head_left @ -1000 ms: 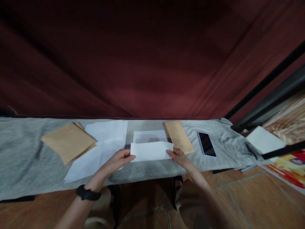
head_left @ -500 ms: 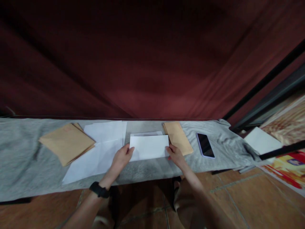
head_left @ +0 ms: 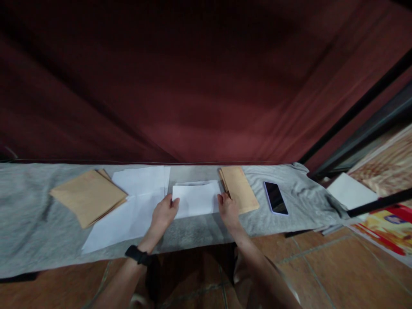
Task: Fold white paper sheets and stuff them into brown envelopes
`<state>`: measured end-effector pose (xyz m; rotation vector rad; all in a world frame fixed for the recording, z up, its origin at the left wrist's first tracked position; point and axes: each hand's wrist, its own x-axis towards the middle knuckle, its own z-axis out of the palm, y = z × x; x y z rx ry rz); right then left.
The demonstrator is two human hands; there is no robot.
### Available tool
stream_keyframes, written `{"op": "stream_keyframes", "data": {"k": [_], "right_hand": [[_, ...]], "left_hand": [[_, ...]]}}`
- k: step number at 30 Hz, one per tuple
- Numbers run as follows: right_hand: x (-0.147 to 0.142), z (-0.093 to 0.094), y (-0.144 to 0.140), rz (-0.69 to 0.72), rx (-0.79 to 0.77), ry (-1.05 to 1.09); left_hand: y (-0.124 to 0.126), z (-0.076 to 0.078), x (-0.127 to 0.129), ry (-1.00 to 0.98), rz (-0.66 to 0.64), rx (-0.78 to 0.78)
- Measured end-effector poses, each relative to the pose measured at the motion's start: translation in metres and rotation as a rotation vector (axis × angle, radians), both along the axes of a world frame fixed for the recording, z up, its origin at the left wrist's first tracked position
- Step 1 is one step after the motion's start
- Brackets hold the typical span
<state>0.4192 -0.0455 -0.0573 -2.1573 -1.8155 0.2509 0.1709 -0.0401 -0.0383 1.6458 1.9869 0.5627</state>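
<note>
A folded white sheet of paper [head_left: 196, 201] lies low over the grey cloth, between my two hands. My left hand [head_left: 165, 210] pinches its left edge, thumb on top. At the right edge my right hand [head_left: 228, 210] is closed on the paper with bent fingers, close beside a stack of brown envelopes [head_left: 241, 189]. Behind the folded sheet shows a strip of more white paper [head_left: 188, 183]. Left of my left hand, larger white sheets [head_left: 138, 210] lie spread out, partly under another stack of brown envelopes [head_left: 88, 193].
A phone [head_left: 276, 198] with a pale purple edge lies right of the envelopes. The grey cloth [head_left: 25, 214] covers a long narrow surface against a dark red curtain [head_left: 206, 107]. Black bars [head_left: 357, 105], a white board [head_left: 352, 191] and a colourful printed sheet [head_left: 391, 227] are at the right.
My right hand has moved slightly left along the folded paper's right side, and its fingers are more curled. The view has shifted slightly; my left hand keeps its pinch.
</note>
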Motion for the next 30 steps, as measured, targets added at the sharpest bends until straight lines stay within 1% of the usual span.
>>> {"op": "stream_keyframes", "data": {"k": [2,4,6,9,13,16,18,21,26,30], "right_hand": [[-0.003,0.000,0.003,-0.015,-0.018,-0.066],[-0.006,0.000,0.006,-0.028,-0.028,-0.116],[-0.009,-0.001,0.009,-0.044,-0.023,-0.158],[-0.013,-0.001,0.013,-0.048,-0.014,-0.195],[-0.015,0.001,0.016,-0.044,-0.010,-0.196],[-0.015,0.003,0.016,-0.050,-0.008,-0.194],[-0.015,0.003,0.016,-0.051,-0.011,-0.191],[-0.016,0.003,0.017,-0.049,0.002,-0.184],[-0.020,0.005,0.015,-0.056,0.032,-0.202],[-0.022,0.006,0.013,-0.059,0.117,-0.222]], "left_hand": [[0.004,0.005,0.008,0.169,0.026,-0.024],[0.007,0.009,0.014,0.237,0.046,-0.050],[0.011,0.009,0.017,0.243,0.079,-0.069],[0.018,0.004,0.016,0.186,0.094,-0.093],[0.026,-0.006,0.009,0.125,0.049,-0.113],[0.027,-0.008,0.006,0.114,0.014,-0.125],[0.025,-0.007,0.007,0.128,0.012,-0.131],[0.022,-0.004,0.012,0.164,0.044,-0.134],[0.015,0.005,0.026,0.243,0.094,-0.134],[0.011,0.012,0.034,0.307,0.108,-0.156]]}}
